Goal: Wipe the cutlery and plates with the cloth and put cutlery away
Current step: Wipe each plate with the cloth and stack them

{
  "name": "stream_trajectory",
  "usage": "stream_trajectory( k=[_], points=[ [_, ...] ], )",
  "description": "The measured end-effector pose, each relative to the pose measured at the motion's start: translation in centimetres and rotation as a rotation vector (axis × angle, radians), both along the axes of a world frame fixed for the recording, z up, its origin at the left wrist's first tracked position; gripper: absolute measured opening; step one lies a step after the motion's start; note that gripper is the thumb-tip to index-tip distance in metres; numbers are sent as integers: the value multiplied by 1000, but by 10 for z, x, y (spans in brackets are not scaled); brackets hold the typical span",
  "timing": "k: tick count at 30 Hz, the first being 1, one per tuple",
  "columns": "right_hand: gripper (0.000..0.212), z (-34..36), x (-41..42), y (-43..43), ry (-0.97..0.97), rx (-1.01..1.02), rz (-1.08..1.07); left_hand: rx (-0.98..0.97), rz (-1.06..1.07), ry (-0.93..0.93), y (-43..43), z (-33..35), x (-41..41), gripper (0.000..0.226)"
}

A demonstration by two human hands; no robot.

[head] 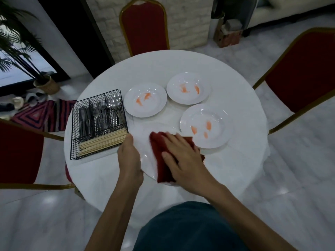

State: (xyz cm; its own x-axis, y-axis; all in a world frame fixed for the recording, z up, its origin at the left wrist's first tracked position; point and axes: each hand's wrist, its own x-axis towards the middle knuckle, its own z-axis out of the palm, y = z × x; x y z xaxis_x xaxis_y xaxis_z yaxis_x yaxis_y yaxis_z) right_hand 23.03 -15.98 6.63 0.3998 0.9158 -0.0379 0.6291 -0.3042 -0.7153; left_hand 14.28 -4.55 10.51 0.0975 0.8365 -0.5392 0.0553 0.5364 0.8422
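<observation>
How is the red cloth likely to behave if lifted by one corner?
The red cloth probably hangs limp: it lies creased and folded under the right hand. It likely slides easily on the glossy plate beneath.

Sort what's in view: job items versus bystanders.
Job: red cloth under right hand; nearest white plate held by left hand; three orange-smeared white plates; black wire cutlery basket.
Bystanders: red gold-framed chairs; potted palm; striped rug.
</observation>
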Motion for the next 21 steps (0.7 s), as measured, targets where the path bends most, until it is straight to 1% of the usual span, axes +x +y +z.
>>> stream_trajectory(
  k=[3, 5, 6, 7, 8, 10, 12, 13, 14, 16, 17, 19, 21],
  points=[
    [53, 11, 2, 20, -18, 51, 7, 89, -197, 78, -15, -2, 9, 34],
    [52, 11, 20, 33, 69, 52, -70, 127, -310, 85, -24, -2, 13, 38],
    [48, 8, 32, 36, 134, 60, -116, 131, -330, 87, -27, 0, 15, 39],
    [43, 6, 44, 37, 213, 50, -161, 121, -326, 90, -28, 1, 13, 37],
    [41, 5, 55, 35, 304, -3, -180, 94, -293, 77, -26, 3, 12, 34],
    [41, 1, 69, 20, 451, -126, -122, 13, -181, 44, -17, 4, 4, 26],
    [42, -4, 70, 2, 490, -162, -65, -58, -56, 9, -8, 6, -8, 19],
    [44, -5, 65, -5, 468, -135, -53, -84, 6, -7, -2, 6, -14, 16],
    [48, -5, 57, -11, 401, -97, -31, -103, 56, -26, 2, 5, -17, 12],
    [61, -8, 37, -15, 173, -73, 41, -120, 112, -56, 7, 3, -17, 10],
    [60, -5, 24, -14, 63, -92, 41, -124, 119, -68, 8, 2, -13, 11],
    [53, 5, -1, -8, -74, -85, 44, -141, 86, -92, 2, 1, -1, 19],
    [51, 13, -15, 4, -166, 11, 41, -149, -30, -85, -10, 1, 9, 30]
  ],
)
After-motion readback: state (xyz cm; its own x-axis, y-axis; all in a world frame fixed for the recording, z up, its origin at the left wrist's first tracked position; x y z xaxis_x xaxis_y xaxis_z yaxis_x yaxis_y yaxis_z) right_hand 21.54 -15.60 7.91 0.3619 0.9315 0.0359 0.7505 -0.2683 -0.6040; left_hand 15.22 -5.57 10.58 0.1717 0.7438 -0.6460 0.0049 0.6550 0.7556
